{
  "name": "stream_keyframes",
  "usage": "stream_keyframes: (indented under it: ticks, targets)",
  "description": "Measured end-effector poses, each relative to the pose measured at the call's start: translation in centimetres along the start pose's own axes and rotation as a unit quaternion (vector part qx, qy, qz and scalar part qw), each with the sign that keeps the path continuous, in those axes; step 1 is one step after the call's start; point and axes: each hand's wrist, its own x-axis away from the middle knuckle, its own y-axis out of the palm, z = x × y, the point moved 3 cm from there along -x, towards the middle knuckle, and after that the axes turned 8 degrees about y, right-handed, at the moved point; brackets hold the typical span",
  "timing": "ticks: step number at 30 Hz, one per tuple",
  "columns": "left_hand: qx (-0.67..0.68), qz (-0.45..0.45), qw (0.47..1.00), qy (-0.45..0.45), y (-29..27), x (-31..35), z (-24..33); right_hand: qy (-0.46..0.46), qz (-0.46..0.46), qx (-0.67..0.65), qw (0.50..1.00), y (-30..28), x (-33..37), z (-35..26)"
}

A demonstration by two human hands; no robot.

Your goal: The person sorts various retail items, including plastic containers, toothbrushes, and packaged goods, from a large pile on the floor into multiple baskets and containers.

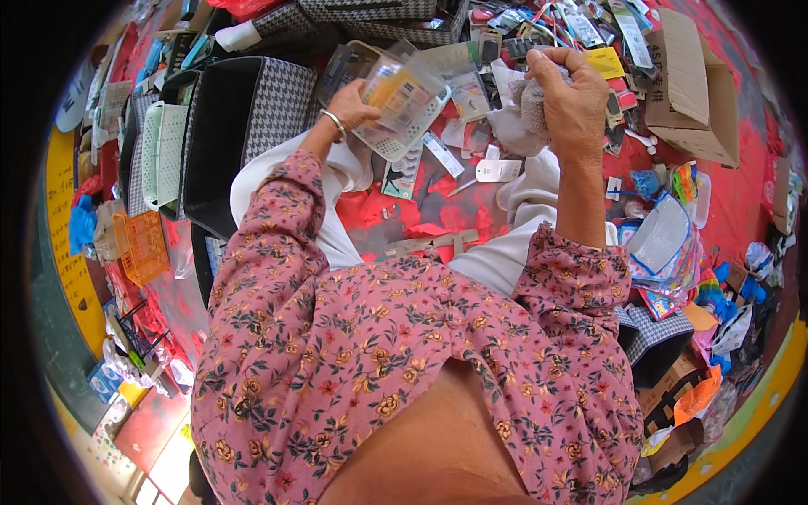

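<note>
My left hand (352,104), with a bangle at the wrist, is closed on the edge of a clear plastic box (410,94) that has a yellow patch on it. The box is tilted above a pale plastic basket (394,148), whose rim shows beneath it. Raised on the right, my right hand (576,99) grips a grey fluffy cloth (531,108) that hangs down from its fingers. Just below lie a white tag-shaped card (497,171) and a narrow white package (443,154).
An open cardboard box (692,101) stands at the far right. To the left are a black-lined houndstooth storage bin (282,105), a pale green basket (165,156) and an orange basket (145,244). Many small packaged goods (581,34) cover the far floor. Colourful plastic packs (665,244) lie right.
</note>
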Motion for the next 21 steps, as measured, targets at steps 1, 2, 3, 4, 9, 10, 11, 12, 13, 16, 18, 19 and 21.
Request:
stream_keyframes:
  ticks: [1,2,3,4,9,10,11,12,13,16,18,19,21]
  targets:
    - [0.024,-0.004,1.000,-0.004,-0.4,-0.1,-0.3,0.001,-0.003,-0.002,1.000,0.0,0.1,0.0]
    - [-0.009,-0.011,1.000,0.010,-0.7,-0.1,0.1,0.001,-0.004,-0.004,1.000,0.0,0.2,-0.2]
    - [-0.063,-0.016,0.998,0.003,-0.4,0.5,1.5,-0.009,-0.005,0.013,1.000,0.0,0.2,-0.3]
    - [-0.116,-0.020,0.993,-0.005,0.0,1.1,2.5,-0.001,-0.010,0.007,1.000,0.3,0.3,0.1]
    - [-0.033,-0.002,0.998,-0.046,1.2,2.0,-1.8,0.062,-0.105,0.162,0.979,4.1,-0.6,3.3]
    - [-0.015,0.002,0.999,-0.042,1.1,1.9,-2.0,0.075,-0.136,0.223,0.963,5.6,-0.7,4.8]
    - [-0.025,-0.002,0.999,-0.037,1.4,1.4,-1.6,0.138,-0.188,0.249,0.940,7.3,-0.9,8.0]
    - [-0.037,-0.001,0.999,-0.035,1.5,1.2,-1.2,0.196,-0.244,0.270,0.911,9.2,-0.7,11.2]
    - [-0.049,0.002,0.998,-0.037,1.5,1.2,-1.0,0.205,-0.280,0.288,0.892,10.9,0.2,12.5]
    - [-0.044,0.006,0.999,0.000,2.3,0.2,-1.7,0.199,-0.332,0.326,0.863,15.1,3.1,21.7]
    - [-0.055,0.013,0.998,0.003,2.3,0.4,-1.6,0.351,-0.280,0.257,0.856,16.7,5.3,25.2]
    - [-0.047,0.011,0.999,0.012,2.4,0.0,-1.2,0.347,-0.236,0.192,0.887,18.2,6.3,29.5]
    - [-0.029,0.014,0.999,0.002,2.6,0.1,-1.1,0.364,-0.221,0.100,0.899,20.2,7.3,32.4]
